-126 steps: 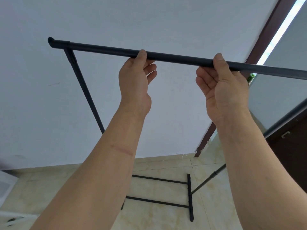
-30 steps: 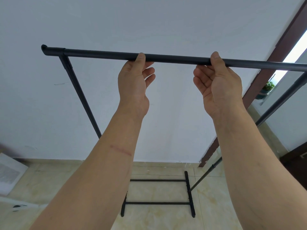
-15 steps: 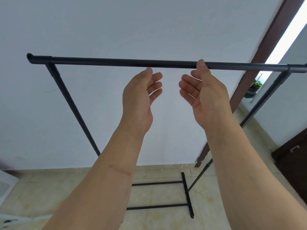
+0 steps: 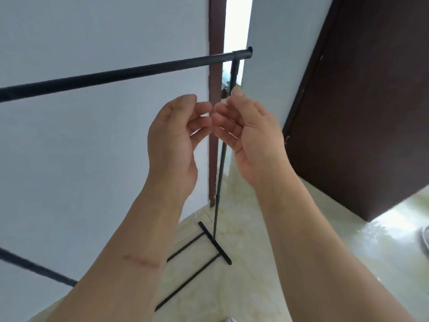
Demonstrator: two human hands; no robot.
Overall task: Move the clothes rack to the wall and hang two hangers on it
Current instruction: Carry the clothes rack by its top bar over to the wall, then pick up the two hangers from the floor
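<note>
The black clothes rack (image 4: 130, 71) stands close against the white wall (image 4: 69, 159), its top bar running from the left edge up to the right post (image 4: 220, 159). Its foot bar (image 4: 214, 243) rests on the tiled floor. My left hand (image 4: 174, 138) and my right hand (image 4: 246, 131) hang below the bar, apart from it, fingers curled loosely and nearly meeting, holding nothing. No hanger is in view.
A dark brown door (image 4: 362, 108) stands open at the right. A brown door frame (image 4: 214, 112) edges a narrow bright gap behind the rack's right post. Glossy beige tiles (image 4: 313, 263) cover the floor; a pale object (image 4: 426, 238) shows at the right edge.
Both hands let go of the top bar and dropped below it, coming together. My view swung right, bringing the rack's right end and the dark door into sight.
</note>
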